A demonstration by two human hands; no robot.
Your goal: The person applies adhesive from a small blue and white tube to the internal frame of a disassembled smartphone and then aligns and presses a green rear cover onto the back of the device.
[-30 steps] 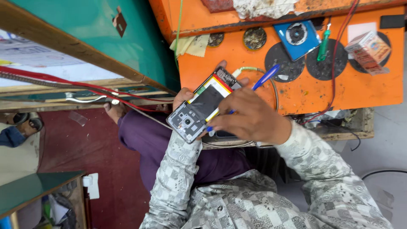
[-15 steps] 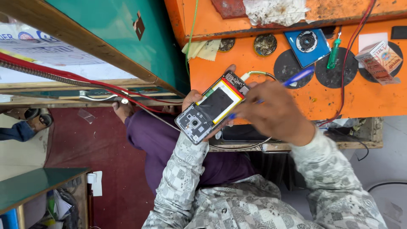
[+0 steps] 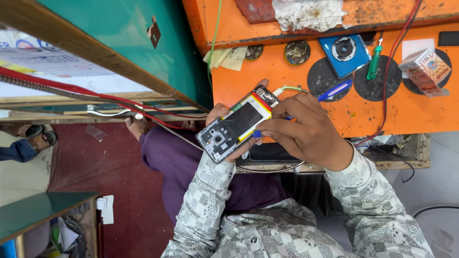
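An opened phone (image 3: 237, 124) with its back cover off shows a black battery edged in yellow and red, plus a grey camera block at one end. My left hand (image 3: 221, 113) cradles it from underneath, thumb and fingertips wrapping its edges. My right hand (image 3: 307, 128) pinches a blue-handled tool whose tip meets the phone's long edge near the battery; the blue handle (image 3: 334, 90) sticks out past my fingers. Both arms wear grey patterned sleeves.
An orange workbench (image 3: 267, 71) carries a blue phone back (image 3: 345, 53), a green screwdriver (image 3: 374, 64), a small printed box (image 3: 424, 67), black round pads, a dirty rag (image 3: 311, 12) and red wires. A green panel (image 3: 129, 43) stands beside it. Someone's sandalled foot (image 3: 36, 134) shows at the far left.
The view has drifted a little; the phone and both hands sit slightly lower and to the right in the picture. Both hands keep the same hold on the phone and the tool.
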